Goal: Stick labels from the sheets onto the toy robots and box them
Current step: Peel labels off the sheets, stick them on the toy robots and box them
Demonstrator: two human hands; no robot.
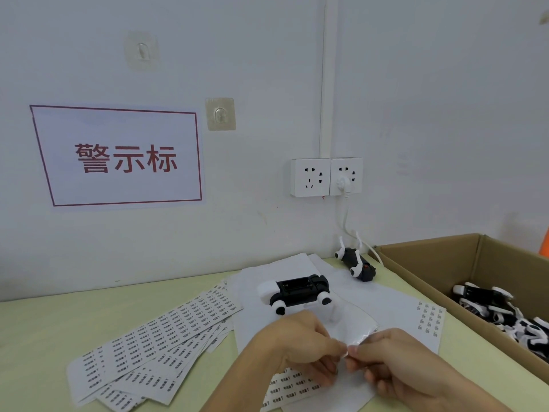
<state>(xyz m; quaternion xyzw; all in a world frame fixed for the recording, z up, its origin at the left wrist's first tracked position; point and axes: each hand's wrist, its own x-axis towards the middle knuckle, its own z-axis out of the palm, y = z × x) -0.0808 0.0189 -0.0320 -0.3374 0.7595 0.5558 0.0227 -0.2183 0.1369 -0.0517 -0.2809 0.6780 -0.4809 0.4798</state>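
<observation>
- A fan of full label sheets (pixel 154 349) lies spread on the green table (pixel 44 328) at the left, overlapping like cards. Spread this way, I judge, a fresh sheet can be slid off without disturbing the rest, and it stays within reach of the left hand.
- The left hand (pixel 300 346) hovers low over the sheet in use (pixel 285 391), fingers curled and thumb and forefinger drawn together at the tip. They appear to pinch a small label or a curling strip of backing; which of the two is too small to tell.
- Directly beyond the hands, a toy robot (pixel 297 292) lies on its back on white paper, battery bay up and wheels splayed. That likely presents the flat underside for the label. It is near the fingertips but not touching them.
- The right hand (pixel 395 361) meets the left at the fingertips, its fingers likewise curled and pinched on the same small piece. A glossy, lifted flap of backing (pixel 353 331) rises just behind the pinch, which suggests a label is being peeled.
- A second toy robot (pixel 356 264) lies near the wall under the socket (pixel 326 176), well apart from the hands.
- At the far right an open cardboard box (pixel 430 263) holds a heap of boxed robots (pixel 505 310), placed beside the right hand, so a labelled toy needs only a short carry.
</observation>
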